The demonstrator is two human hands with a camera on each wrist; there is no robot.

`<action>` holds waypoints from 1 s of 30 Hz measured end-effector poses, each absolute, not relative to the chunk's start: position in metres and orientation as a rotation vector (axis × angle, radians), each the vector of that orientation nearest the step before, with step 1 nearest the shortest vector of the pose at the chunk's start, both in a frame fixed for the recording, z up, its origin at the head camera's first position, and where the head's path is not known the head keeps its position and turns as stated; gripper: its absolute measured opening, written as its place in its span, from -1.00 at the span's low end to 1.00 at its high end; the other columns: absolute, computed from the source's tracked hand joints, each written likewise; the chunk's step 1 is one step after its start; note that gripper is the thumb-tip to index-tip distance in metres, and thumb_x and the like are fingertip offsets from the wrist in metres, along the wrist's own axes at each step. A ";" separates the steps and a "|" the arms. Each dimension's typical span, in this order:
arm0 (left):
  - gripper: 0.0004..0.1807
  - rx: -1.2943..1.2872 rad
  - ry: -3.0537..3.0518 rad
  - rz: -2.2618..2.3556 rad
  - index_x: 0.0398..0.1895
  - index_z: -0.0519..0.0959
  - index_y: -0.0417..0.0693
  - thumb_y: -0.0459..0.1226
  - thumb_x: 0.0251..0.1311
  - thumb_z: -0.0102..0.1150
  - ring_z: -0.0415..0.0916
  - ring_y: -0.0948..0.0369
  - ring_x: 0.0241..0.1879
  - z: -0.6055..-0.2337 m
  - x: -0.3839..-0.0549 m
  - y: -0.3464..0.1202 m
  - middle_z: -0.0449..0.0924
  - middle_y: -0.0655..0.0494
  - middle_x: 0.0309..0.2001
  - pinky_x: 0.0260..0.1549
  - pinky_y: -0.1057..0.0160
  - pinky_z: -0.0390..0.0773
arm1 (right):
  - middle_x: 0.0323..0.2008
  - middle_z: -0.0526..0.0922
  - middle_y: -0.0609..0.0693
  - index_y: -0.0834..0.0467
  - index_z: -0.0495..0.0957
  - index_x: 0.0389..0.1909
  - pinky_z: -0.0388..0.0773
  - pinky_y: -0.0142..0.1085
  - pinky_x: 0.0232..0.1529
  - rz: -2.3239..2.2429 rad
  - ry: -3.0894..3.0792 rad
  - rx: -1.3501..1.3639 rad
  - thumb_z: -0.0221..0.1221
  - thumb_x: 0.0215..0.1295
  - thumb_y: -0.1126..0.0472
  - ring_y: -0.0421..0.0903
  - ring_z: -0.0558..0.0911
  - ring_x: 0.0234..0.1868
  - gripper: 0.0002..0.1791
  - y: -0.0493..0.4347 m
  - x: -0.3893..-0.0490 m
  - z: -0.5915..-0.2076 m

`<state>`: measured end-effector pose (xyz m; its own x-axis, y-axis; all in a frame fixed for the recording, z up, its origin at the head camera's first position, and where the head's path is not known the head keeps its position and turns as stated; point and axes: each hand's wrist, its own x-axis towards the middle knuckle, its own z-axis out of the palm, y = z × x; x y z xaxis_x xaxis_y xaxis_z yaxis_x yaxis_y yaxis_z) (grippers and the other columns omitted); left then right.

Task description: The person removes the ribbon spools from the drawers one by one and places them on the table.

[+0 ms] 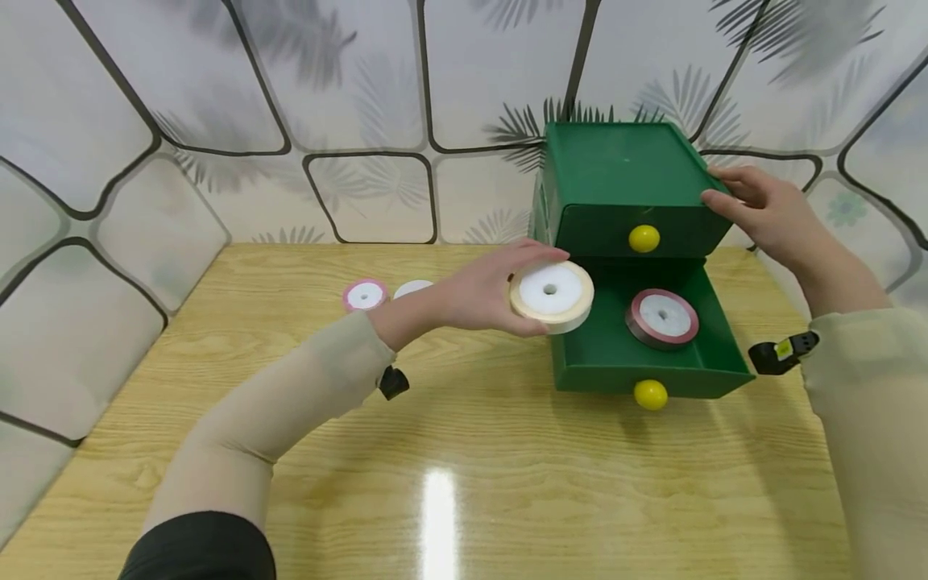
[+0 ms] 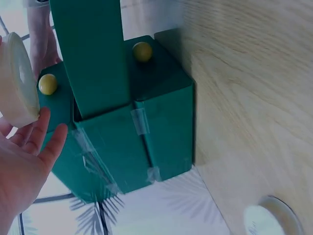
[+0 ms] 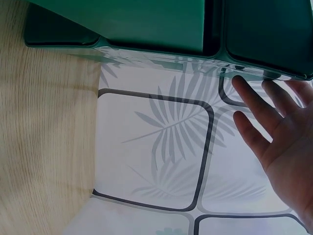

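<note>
My left hand grips a cream ribbon spool with a white centre, held just left of and above the pulled-out drawer. The left wrist view shows the same spool at its left edge, with fingers around its side. Inside the open drawer lies a pink-edged ribbon spool. My right hand rests at the upper right edge of the green drawer cabinet. In the right wrist view that hand has its fingers spread along the cabinet's side.
Further left on the wooden table lie a pink-rimmed spool and a white spool, the latter partly behind my left hand. Yellow knobs stick out from the drawer fronts. A patterned backdrop stands behind the cabinet.
</note>
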<state>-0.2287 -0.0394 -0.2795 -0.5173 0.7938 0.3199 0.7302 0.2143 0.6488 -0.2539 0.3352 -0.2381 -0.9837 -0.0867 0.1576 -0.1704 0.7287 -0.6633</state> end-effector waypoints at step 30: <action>-0.10 1.058 2.603 1.250 0.37 0.35 0.03 -0.21 -0.13 0.56 0.32 0.14 0.10 -0.327 -0.191 -0.170 0.34 0.12 0.26 0.04 0.00 0.34 | 0.45 0.08 0.30 0.16 0.06 0.51 -0.01 0.32 0.27 1.116 -2.812 0.203 -0.05 0.47 -0.10 0.35 0.09 0.39 -0.28 0.333 -0.252 -0.238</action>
<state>-0.1912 -0.1703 -0.3270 -0.7611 0.6090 0.2231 0.5549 0.4333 0.7101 -0.2518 0.3334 -0.2383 -0.9851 -0.0840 0.1500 -0.1640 0.7208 -0.6735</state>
